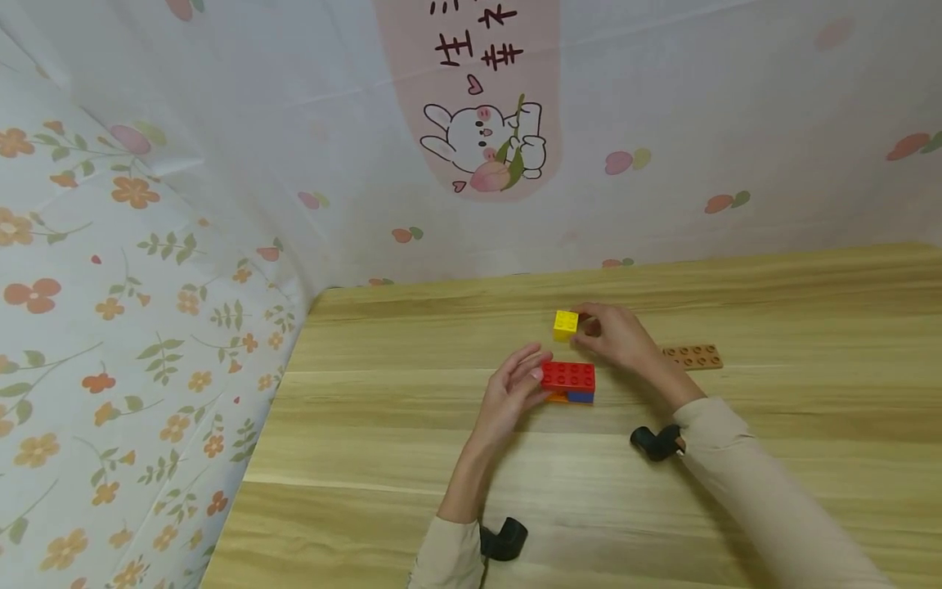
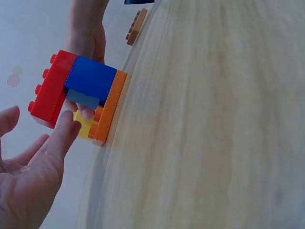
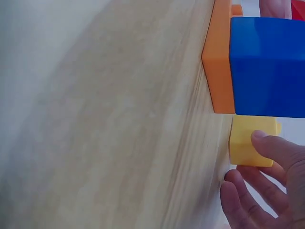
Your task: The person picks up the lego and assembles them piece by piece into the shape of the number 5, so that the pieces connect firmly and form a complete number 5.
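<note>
Yellow block [image 1: 565, 326], studs up, and the right hand [image 1: 620, 337] has it pinched, thumb on one side and fingers tucked behind and below! Whether its base meets the table [image 1: 353, 458] is hard to tell, but it sits just past the little stack, with a clear gap between them in the head view.

Now to that stack: an orange plate [image 2: 112, 109] lies flat on the wood, a blue block [image 2: 92, 76] rises from its right end, and a red brick [image 1: 570, 375] caps the lot, two rows of studs on top. Look at that overhang! Red juts out leftwards over the bare orange studs, leaving an open slot between.

Over on that side, the left hand [image 1: 508, 384] is open, fingers spread loosely around the overhanging end; thumb and fingers are right at the red, though actual contact is hard to call.

Off to the right, a brown plate [image 1: 695, 357] lies studs up, partly hidden behind the right forearm. Beige sleeves on both arms, a dark fitting [image 1: 504, 540] by the left wrist, and behind it all a pale cloth [image 1: 662, 98] printed with a rabbit.
</note>
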### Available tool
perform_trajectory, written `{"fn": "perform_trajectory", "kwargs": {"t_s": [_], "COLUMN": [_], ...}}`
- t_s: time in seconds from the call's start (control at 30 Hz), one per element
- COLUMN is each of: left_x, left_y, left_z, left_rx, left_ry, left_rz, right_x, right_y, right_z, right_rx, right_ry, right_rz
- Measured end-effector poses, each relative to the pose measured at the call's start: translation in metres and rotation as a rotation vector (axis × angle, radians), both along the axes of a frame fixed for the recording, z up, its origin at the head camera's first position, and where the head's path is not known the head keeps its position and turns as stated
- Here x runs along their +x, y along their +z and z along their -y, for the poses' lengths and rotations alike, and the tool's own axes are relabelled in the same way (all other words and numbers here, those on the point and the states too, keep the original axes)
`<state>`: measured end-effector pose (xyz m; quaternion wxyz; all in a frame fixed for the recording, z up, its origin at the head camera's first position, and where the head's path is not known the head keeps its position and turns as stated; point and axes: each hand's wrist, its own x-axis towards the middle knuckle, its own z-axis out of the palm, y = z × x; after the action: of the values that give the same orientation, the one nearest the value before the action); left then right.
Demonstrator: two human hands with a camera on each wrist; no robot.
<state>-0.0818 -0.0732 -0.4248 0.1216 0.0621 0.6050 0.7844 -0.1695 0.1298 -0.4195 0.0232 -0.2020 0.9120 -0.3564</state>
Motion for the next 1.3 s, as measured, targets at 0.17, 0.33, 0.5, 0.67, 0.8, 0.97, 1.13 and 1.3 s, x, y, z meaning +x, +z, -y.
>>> {"fn": "perform_trajectory", "kwargs": {"t_s": [0.17,0.33,0.5,0.67,0.8,0.97,1.13,1.3], "left_x": [0.0,0.001,0.001,0.002,0.003,0.002,0.002,0.003], "left_y": [-0.001,0.001,0.003,0.002,0.003,0.003,0.003,0.004], "left_z": [0.0,0.003,0.003,0.002,0.001,0.0,0.0,-0.001], "left_rx": [0.036,0.061,0.074,0.073,0.06,0.03,0.021,0.022], "left_ry": [0.002,-0.025,-0.031,-0.031,-0.023,-0.02,-0.033,-0.031], "left_rz": [0.016,0.02,0.023,0.02,0.019,0.0,-0.02,-0.019], "right_x": [0.004,0.009,0.014,0.019,0.024,0.028,0.033,0.04], "right_y": [0.004,0.01,0.016,0.02,0.024,0.03,0.036,0.044], "right_z": [-0.002,-0.007,-0.01,-0.011,-0.012,-0.012,-0.011,-0.008], "right_rx": [0.049,0.051,0.005,-0.002,-0.004,0.0,-0.003,-0.032], "right_ry": [0.001,-0.004,-0.01,-0.008,0.001,0.011,0.02,0.043], "right_rz": [-0.001,-0.01,-0.053,-0.102,-0.134,-0.156,-0.155,-0.189]}}
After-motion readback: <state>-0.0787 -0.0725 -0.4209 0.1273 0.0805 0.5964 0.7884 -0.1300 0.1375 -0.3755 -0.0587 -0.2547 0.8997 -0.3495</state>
